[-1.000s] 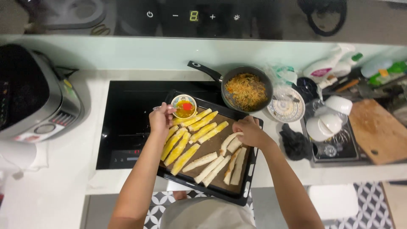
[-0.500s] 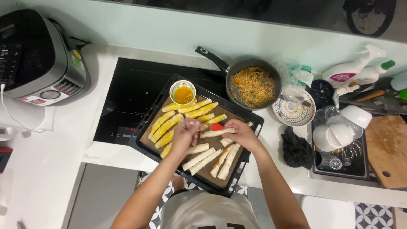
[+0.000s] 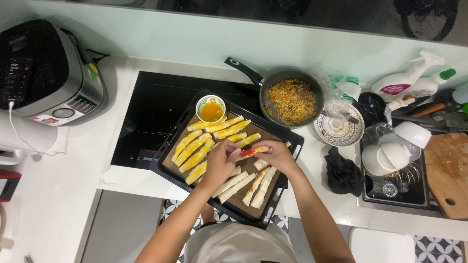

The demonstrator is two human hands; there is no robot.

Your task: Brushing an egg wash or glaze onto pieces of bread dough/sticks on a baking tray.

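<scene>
A black baking tray (image 3: pixel 170 141) lined with brown paper lies on the black cooktop. Several pastry rolls lie on it: glazed yellow ones (image 3: pixel 197 148) to the left, pale ones (image 3: pixel 253 187) to the right. My left hand (image 3: pixel 220 160) and my right hand (image 3: pixel 273 155) meet over the middle of the tray. My right hand pinches a small red brush (image 3: pixel 247 152) against a roll (image 3: pixel 258 150). My left hand touches the same roll at its left end. A small bowl of orange egg wash (image 3: pixel 211 109) sits at the tray's far corner.
A black pan of fried noodles (image 3: pixel 291 101) stands behind the tray. A patterned plate (image 3: pixel 339 127), a black cloth (image 3: pixel 343 171), a sink with white dishes (image 3: pixel 392 156), a wooden board (image 3: pixel 448 170) and spray bottles (image 3: pixel 409 80) are to the right. A grey appliance (image 3: pixel 46 73) stands far left.
Both hands came from the tray's far part to its middle. My right hand now holds the red brush against a roll there. The camera view has tilted and shifted.
</scene>
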